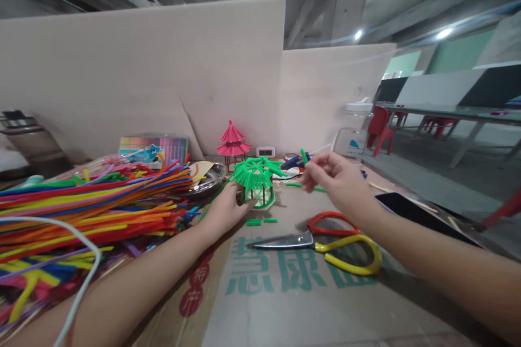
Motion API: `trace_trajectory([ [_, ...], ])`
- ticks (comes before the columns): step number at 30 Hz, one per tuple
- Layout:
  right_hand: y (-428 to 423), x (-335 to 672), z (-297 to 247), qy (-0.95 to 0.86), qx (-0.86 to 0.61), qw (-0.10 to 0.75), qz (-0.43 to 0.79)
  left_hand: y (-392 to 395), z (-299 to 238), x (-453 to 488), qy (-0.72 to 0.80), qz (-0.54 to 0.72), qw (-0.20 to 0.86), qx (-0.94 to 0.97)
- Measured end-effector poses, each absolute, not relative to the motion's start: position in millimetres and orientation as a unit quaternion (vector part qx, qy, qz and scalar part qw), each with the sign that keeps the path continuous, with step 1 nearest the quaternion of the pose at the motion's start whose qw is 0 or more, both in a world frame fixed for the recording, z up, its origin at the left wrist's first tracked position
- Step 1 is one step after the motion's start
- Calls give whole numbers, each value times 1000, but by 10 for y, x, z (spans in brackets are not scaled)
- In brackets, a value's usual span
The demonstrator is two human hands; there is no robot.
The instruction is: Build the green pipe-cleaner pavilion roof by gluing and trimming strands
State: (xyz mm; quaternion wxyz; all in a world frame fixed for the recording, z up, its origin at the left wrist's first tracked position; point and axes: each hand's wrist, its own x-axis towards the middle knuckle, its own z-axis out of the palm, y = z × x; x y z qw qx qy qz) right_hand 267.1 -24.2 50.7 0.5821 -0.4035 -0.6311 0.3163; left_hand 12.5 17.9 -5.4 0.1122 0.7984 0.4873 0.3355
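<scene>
A small green pavilion model [257, 180] made of pipe cleaners stands on the cardboard sheet [285, 293]. My left hand [225, 207] holds it at its base on the left side, fingers curled around it. My right hand [334, 179] hovers just right of the model, pinching a short green pipe-cleaner piece [303, 156] between thumb and fingertips. A few short green cut pieces [260, 221] lie on the cardboard in front of the model.
Scissors [325, 246] with red and yellow handles lie on the cardboard. A large pile of coloured pipe cleaners [81, 206] fills the left. A red pavilion model [233, 142], a marker box [154, 147], a glue gun [295, 162], a bottle [353, 133] and a dark phone [411, 211] stand around.
</scene>
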Motion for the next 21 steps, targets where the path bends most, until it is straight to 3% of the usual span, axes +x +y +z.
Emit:
trace_trajectory([
  [6,-589,2311,290,-620,-355,564,414,192,-105,124,442,358,72,819],
  [11,-507,2356,183,-605,-378,569,410,194,-118,124,438,358,52,823],
  [21,-467,2386,80,-685,-411,479,363,121,-35,155,419,349,17,838],
])
